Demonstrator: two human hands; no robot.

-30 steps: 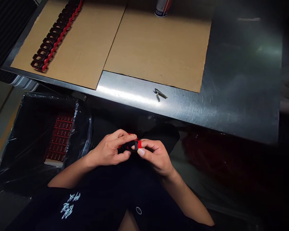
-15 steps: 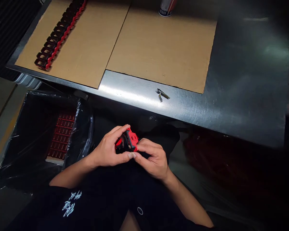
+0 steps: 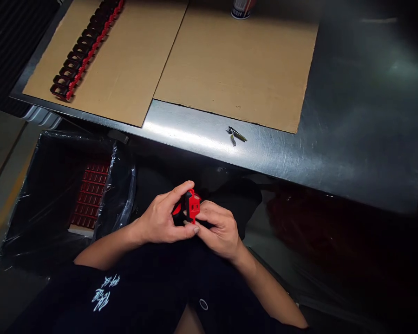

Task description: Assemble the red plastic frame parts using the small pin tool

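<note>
Red-and-black part held between both hands, just above the lap, with red faces toward the camera and a black strip down the middle. Left hand at 9 o'clock from the part, fingers curled closed around it in a firm grip. Right hand at 4 o'clock, fingers closed against its lower side, gripping as well.

Black shirt with white print at 7 o'clock. Bin lined with black plastic at 9 o'clock, holding a tray of red parts. Steel table edge at 12 o'clock, with two cardboard sheets lying edge to edge on top. Long row of red-and-black parts at 11 o'clock, on the left sheet. Spray can at 12 o'clock, cut off by the frame, on the right sheet. Small metal clippers at 12 o'clock, on bare steel just below that sheet.
</note>
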